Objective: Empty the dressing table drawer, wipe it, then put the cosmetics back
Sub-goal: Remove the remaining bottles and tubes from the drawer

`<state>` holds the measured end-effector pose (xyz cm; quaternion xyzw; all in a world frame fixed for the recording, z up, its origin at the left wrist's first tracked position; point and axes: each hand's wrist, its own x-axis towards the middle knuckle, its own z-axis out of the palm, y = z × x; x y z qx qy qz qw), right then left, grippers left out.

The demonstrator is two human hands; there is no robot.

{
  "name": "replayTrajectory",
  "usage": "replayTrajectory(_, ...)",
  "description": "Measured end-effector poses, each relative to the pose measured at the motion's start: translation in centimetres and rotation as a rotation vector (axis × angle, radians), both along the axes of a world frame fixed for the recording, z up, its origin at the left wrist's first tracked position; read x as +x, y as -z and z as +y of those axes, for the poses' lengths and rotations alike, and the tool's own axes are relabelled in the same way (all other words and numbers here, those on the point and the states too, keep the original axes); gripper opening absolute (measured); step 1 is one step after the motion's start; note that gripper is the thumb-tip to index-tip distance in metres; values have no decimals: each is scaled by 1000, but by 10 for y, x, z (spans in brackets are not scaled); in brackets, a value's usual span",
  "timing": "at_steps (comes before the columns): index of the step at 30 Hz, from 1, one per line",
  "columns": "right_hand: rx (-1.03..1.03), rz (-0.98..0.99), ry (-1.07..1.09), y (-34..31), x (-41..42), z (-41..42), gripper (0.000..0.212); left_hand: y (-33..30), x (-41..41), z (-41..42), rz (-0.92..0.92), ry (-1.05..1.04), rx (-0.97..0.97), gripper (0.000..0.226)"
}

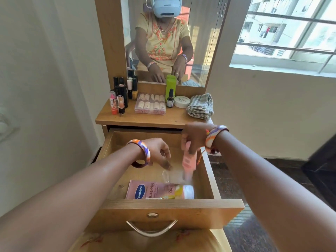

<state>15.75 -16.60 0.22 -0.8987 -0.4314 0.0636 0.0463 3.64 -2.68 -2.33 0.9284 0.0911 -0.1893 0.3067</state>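
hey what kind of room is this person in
Most likely a bedroom or dressing corner in a home. A wooden dressing table with a mirror holds nail polish bottles, and its open drawer contains a Vaseline lotion bottle.

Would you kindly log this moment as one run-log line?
drawer: open | right hand: holds pink tube | left hand: empty, over drawer | Vaseline bottle: lying inside

Lotion bottle (160,191) in drawer (171,211), cloth (200,106) on tabletop (145,119)
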Motion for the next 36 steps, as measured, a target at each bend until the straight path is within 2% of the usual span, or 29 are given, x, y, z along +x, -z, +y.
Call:
replayTrajectory(1, -24, -12, -72, -8, 1, 6, 60, -7, 2, 3, -77, -29, 20, 31)
replayTrajectory(2, 42, 65, -49, -29, -8, 11, 33, -15, 4, 5, -170, -75, 36, 26)
replayTrajectory(3, 138, 118, -15, -41, -6, 14, 20, -22, 6, 8, -269, -140, 35, 22)
replayTrajectory(6, 618, 220, 149, -63, -4, 20, 16, -40, 13, 18, -563, -399, -48, 17)
replayTrajectory(8, 941, 284, 323, -56, -3, 30, 13, -46, 17, 26, -682, -527, -85, 18)
replayTrajectory(10, 1112, 322, 492, -46, -9, 47, 9, -48, 23, 30, -705, -562, -146, 25)
replayTrajectory(13, 1261, 599, 587, -29, -19, 74, 20, -45, 33, 29, -655, -546, -464, 22)
replayTrajectory(15, 1261, 672, 629, -20, -25, 89, 20, -42, 42, 30, -637, -576, -634, 17)
replayTrajectory(17, 1265, 680, 647, -12, -24, 100, 24, -39, 53, 35, -640, -613, -660, 18)
replayTrajectory(22, 1253, 632, 678, 2, -16, 116, 25, -32, 69, 51, -656, -624, -469, 25)
replayTrajectory(27, 1214, 616, 716, 7, -3, 127, 24, -27, 78, 62, -637, -610, -362, 20)
replayTrajectory(32, 1209, 571, 741, 8, 3, 132, 23, -35, 84, 67, -519, -547, -272, 22)
replayTrajectory(36, 1180, 577, 734, 10, 6, 125, 26, -40, 80, 64, -385, -531, -483, 31)
